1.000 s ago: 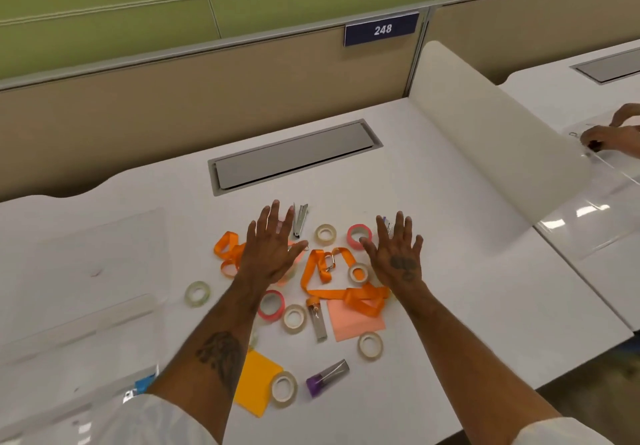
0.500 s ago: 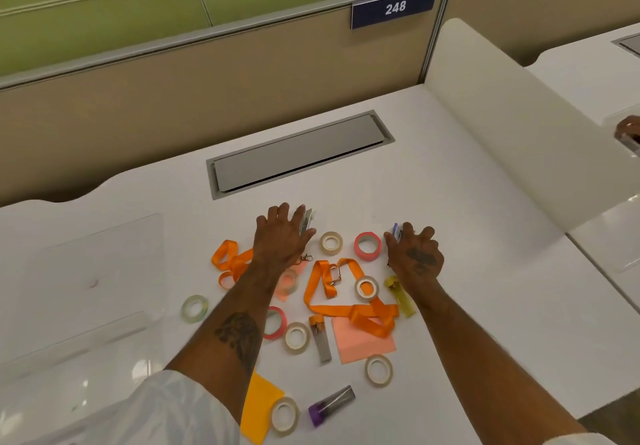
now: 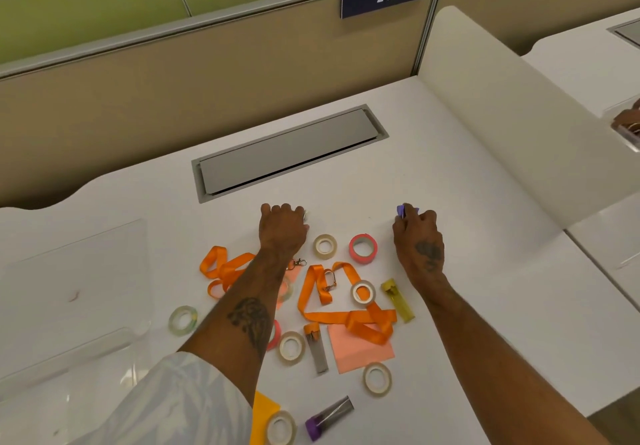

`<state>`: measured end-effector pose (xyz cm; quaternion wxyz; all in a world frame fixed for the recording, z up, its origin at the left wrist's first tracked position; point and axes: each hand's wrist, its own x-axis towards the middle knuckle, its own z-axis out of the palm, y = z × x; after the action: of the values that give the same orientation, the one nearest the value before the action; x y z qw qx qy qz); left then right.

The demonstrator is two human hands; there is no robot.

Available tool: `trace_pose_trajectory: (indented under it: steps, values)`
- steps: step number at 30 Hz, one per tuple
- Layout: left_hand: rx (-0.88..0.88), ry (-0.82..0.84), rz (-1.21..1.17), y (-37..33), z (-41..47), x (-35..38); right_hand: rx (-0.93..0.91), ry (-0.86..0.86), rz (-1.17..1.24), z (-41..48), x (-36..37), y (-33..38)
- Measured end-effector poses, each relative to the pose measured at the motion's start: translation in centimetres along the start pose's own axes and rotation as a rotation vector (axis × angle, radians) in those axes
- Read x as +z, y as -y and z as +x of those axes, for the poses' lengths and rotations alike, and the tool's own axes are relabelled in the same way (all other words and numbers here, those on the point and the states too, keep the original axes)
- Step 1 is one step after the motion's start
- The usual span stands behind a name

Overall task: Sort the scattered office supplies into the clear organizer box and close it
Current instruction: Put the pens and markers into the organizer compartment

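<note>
Sorting is judged to be at its very start: nothing can be made out inside the clear organizer box (image 3: 86,288), which stands at the left side of the white desk (image 3: 485,306), well apart from the pile. Through its clear walls it cannot be told whether the lid is up or down.

The left hand (image 3: 283,233) is set at the far edge of the pile with its fingers curled down. A small metal piece (image 3: 304,215) seems to be gripped under them, though only a glint of it is seen beside the knuckles. The right hand (image 3: 417,247) is curled as well, and a small purple piece (image 3: 401,209) is pinched at its fingertips. What this piece is cannot be told.

Almost all of the supplies are left loose on the desk between and behind the two hands:
- Two orange lanyards (image 3: 346,318) are tangled across the middle, one of them partly under the left forearm.
- A pink tape roll (image 3: 363,249) and a pale tape roll (image 3: 325,246) lie just beside each other between the hands, and several more pale rolls are scattered nearer the body.
- A yellow tube (image 3: 398,300), a grey tube with an orange cap (image 3: 317,347) and a purple-capped tube (image 3: 329,417) lie apart from one another.
- A salmon note pad (image 3: 360,349) is partly covered by a lanyard, and an orange note pad (image 3: 263,417) is half hidden by the sleeve.

Every one of these is yet to be carried over to the box, and the closing comes last.
</note>
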<state>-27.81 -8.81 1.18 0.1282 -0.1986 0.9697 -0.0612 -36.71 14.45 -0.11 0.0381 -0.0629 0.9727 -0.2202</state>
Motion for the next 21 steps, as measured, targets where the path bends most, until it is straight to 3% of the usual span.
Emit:
trace_pose_trajectory:
  steps: [4,9,15,21]
  values:
    - [0.021,-0.034,-0.022,-0.6,0.4,-0.6,-0.044,-0.027,0.036,-0.3,-0.5,0.3]
    - [0.041,-0.180,-0.213,-0.4,-0.6,-2.4,-0.114,-0.006,0.128,-1.2,-1.1,1.5]
    - [-0.043,-0.264,-0.484,2.4,-5.0,-4.8,-0.268,0.022,0.181,-4.1,-2.1,4.6]
    - [-0.114,-0.323,-0.535,6.7,-11.6,-4.4,-0.408,0.074,0.210,-9.0,-1.8,9.2]
